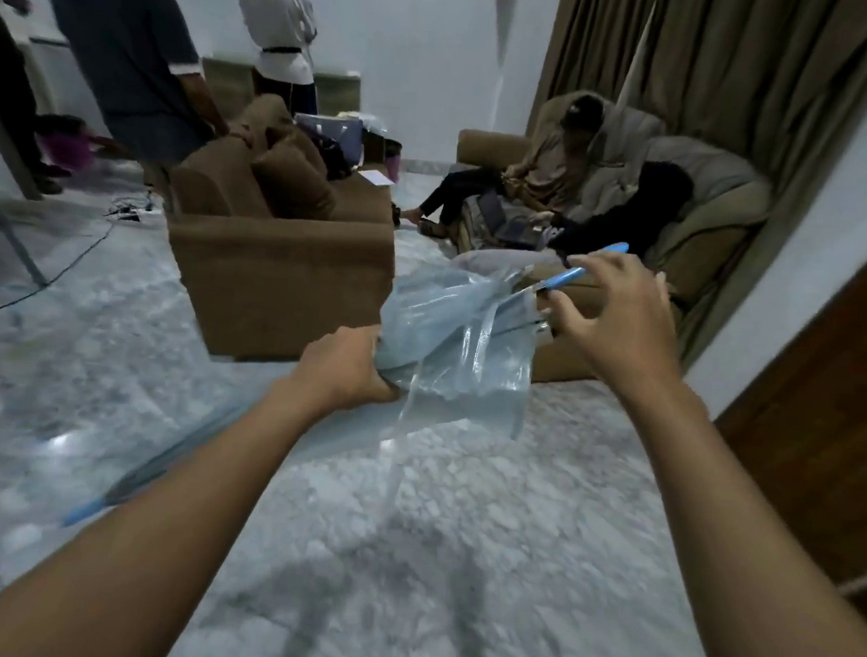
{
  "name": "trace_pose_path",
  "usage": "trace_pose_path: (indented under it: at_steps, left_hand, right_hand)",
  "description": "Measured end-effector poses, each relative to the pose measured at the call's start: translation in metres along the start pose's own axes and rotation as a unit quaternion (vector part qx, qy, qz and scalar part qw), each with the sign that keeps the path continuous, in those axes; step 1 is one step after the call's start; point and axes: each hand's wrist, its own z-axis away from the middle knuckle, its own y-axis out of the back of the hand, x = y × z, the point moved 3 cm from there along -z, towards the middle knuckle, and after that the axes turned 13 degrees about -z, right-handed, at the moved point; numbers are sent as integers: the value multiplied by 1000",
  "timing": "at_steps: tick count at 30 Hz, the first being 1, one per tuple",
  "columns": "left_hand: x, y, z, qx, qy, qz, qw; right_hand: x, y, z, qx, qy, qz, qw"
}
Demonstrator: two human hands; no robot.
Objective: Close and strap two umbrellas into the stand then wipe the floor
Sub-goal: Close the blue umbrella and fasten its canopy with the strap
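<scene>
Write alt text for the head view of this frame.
The left hand grips the bunched canopy of a half-closed clear umbrella while the right hand, fingers spread, reaches toward its blue rib tips. Behind, a brown armchair stands on the pale mottled floor and people sit on a sofa.

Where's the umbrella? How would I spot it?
Find the big brown fabric armchair in the middle of the room. Just in front of it, the left hand grips a see-through pale blue plastic umbrella, half folded. Nothing else nearby is clear and shiny with bright blue rib tips.
</scene>
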Motion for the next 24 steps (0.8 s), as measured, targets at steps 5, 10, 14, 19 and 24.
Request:
trace_pose_path:
  at_steps: [5, 10, 14, 19, 24]
  left_hand:
    - [59, 9, 6, -7, -67, 82, 994]
    - [114, -2, 17, -42, -153, 175, 972]
    - [157, -16, 31, -82, -220, 240, 942]
    - [212, -34, 47, -109, -291, 280, 908]
    - [277, -45, 71, -160, -311, 298, 888]
  right_hand:
    - [-42, 34, 68, 148, -61, -69, 985]
    - [-45, 32, 134, 128, -178, -81, 972]
    - [-44, 52, 175, 257, -205, 38, 944]
    - [-26, 76, 210, 197, -327, 37, 924]
    - [6, 106, 234, 203, -365, -114, 901]
